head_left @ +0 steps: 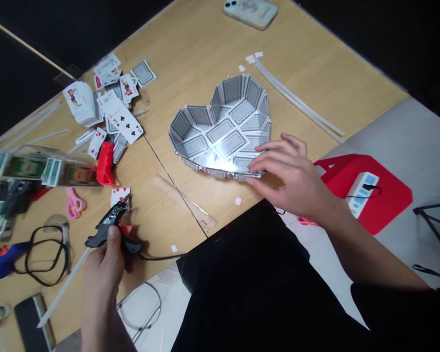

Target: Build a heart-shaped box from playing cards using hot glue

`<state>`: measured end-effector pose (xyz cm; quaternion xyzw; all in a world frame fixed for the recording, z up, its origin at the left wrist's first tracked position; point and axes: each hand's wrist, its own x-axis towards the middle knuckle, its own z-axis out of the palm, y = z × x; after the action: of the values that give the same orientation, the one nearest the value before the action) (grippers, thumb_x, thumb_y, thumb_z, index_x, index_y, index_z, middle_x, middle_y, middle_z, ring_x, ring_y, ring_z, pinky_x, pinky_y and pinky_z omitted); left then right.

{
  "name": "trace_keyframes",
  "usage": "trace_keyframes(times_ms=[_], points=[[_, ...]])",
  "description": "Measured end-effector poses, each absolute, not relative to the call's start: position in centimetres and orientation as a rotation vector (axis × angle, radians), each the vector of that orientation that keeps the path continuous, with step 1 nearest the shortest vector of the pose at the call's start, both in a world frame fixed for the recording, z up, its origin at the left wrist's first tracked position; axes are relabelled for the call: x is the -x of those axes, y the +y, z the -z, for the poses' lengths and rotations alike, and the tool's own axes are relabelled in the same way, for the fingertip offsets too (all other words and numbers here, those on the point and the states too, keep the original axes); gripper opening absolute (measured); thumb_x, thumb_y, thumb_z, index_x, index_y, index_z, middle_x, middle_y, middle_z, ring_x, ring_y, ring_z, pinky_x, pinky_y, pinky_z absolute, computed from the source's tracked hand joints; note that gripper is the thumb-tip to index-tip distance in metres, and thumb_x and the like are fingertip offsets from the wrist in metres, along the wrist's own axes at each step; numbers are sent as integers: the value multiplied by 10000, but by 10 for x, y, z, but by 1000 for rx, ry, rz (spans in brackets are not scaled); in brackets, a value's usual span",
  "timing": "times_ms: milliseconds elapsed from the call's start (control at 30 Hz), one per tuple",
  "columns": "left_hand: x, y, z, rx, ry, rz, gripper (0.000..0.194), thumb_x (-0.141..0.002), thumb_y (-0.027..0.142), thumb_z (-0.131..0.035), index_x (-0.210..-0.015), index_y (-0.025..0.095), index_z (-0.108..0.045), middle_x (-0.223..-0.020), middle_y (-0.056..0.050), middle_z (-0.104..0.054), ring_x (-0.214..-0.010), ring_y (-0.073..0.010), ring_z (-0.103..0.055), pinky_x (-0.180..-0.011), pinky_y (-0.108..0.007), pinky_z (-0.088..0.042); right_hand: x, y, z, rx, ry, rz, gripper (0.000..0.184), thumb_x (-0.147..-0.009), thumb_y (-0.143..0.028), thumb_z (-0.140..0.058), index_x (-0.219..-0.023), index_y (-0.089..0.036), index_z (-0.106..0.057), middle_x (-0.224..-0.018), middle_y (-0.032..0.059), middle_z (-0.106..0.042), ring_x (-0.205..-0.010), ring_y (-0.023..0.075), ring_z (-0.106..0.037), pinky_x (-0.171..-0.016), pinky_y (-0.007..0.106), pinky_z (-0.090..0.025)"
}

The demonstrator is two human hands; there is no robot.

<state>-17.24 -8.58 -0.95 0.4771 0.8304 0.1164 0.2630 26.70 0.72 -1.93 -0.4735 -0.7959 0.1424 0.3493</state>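
My left hand [108, 259] is wrapped round a black hot glue gun [112, 225], with a long white glue stick [64, 288] sticking out of its back end. The gun's nozzle is over a playing card [119, 195] lying on the table. In the middle stands a heart-shaped box [196, 117] built from grey-backed playing cards, its low walls upright round a card-covered floor. My right hand [286, 171] grips the near right wall of this box, fingers over the inside and thumb on the outer side. Part of that wall is hidden by the fingers.
Loose playing cards [82, 105], a red stapler-like object [105, 164], pink scissors [74, 203] and a clear ruler [183, 203] lie leftward. Glue sticks [297, 98] and a phone [251, 12] lie beyond the box. A power strip [363, 195] rests on a red stool.
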Motion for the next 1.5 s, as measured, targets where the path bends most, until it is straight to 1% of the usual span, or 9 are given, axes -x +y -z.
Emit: trace_keyframes(times_ms=[200, 300, 367, 500, 633, 733, 900, 1167, 1500], points=[[161, -79, -9, -1434, 2523, 43, 723, -1050, 717, -480, -521, 249, -634, -445, -104, -575, -407, -254, -494, -467, -345, -343, -268, 6, 19, 1241, -2042, -386, 47, -961, -242, -757, -954, -287, -742, -1020, 8, -843, -1271, 311, -739, -1294, 646, -359], [133, -77, -21, -1654, 2639, -20, 520, -999, 648, -639, -655, 259, -668, -469, -29, -504, -449, -233, -466, -507, -327, -314, -269, 6, 17, 1240, -2032, -376, 34, -963, -268, -774, -963, -292, -751, -1033, 10, -842, -1283, 318, -728, -1302, 654, -345], [106, -71, -28, -1744, 2623, -220, 407, -1030, 605, -655, -851, 244, -709, -608, -18, -607, -599, -237, -591, -605, -334, -386, -270, 6, 16, 1235, -2027, -363, 30, -964, -289, -783, -975, -298, -757, -1046, 14, -841, -1294, 329, -719, -1301, 665, -340], [43, -36, -38, -2217, 1922, -580, 195, -1042, 439, -716, -1075, 248, -733, -1002, -67, -744, -929, -256, -707, -857, -399, -546, -272, 5, 13, 1236, -2041, -361, 30, -970, -283, -771, -991, -301, -759, -1077, 19, -839, -1312, 337, -708, -1300, 674, -338], [-11, 14, -36, -2534, 1270, -491, 317, -1059, 384, -697, -1323, 210, -675, -1297, -145, -723, -1233, -334, -672, -1084, -494, -509, -272, 4, 13, 1229, -2039, -338, 56, -964, -238, -757, -982, -291, -747, -1079, 6, -843, -1310, 321, -711, -1303, 648, -337], [-35, 40, -29, -2601, 1053, -358, 394, -1054, 405, -708, -1377, 192, -639, -1307, -146, -727, -1245, -359, -650, -1066, -513, -472, -271, 3, 14, 1242, -2031, -343, 88, -959, -208, -735, -976, -293, -750, -1076, 1, -847, -1311, 314, -712, -1294, 631, -352], [-43, 55, -21, -2528, 891, -330, 118, -1108, 293, -630, -1180, 219, -686, -1104, -49, -780, -1096, -260, -698, -1091, -452, -409, -270, 3, 14, 1258, -2009, -355, 119, -970, -184, -708, -958, -295, -748, -1018, -8, -849, -1276, 297, -726, -1289, 606, -366], [-42, 61, -20, -2468, 867, -351, 48, -1099, 241, -654, -1073, 216, -687, -988, -12, -753, -983, -217, -690, -1020, -401, -421, -271, 4, 12, 1250, -2045, -380, 121, -1004, -182, -684, -951, -278, -737, -1003, -5, -848, -1266, 288, -738, -1281, 591, -376], [-46, 55, -13, -2767, 809, -368, 178, -1147, 231, -529, -1068, 164, -673, -998, -79, -741, -970, -255, -647, -969, -438, -454, -270, 4, 13, 1254, -2043, -359, 132, -998, -162, -679, -937, -269, -728, -977, -4, -841, -1238, 292, -748, -1269, 602, -391]])
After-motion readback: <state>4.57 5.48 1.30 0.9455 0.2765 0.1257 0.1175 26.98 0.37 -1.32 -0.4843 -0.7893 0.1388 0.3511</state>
